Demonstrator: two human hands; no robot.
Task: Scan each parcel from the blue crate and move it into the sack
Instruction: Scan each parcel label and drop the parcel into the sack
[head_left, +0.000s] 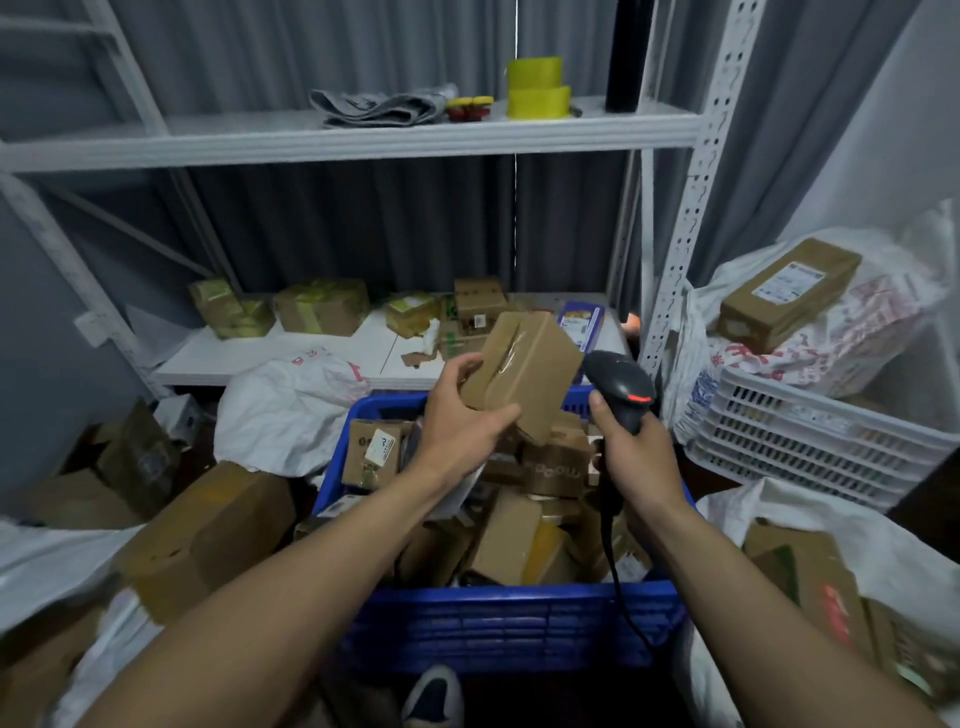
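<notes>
Just right of left hand (462, 431) fingers curled round parcel (524, 371), above blue crate (509, 623), aim scanner (621, 387) gripped in right hand (631, 457); turn parcel to bring label, unseen on near faces, into beam, then hold steady.

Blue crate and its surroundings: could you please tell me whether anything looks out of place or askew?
The parcels in the blue crate lie jumbled at all angles. Torn cardboard scraps lie loose on the lower shelf. A long box sits tilted on the white sack at right.
</notes>
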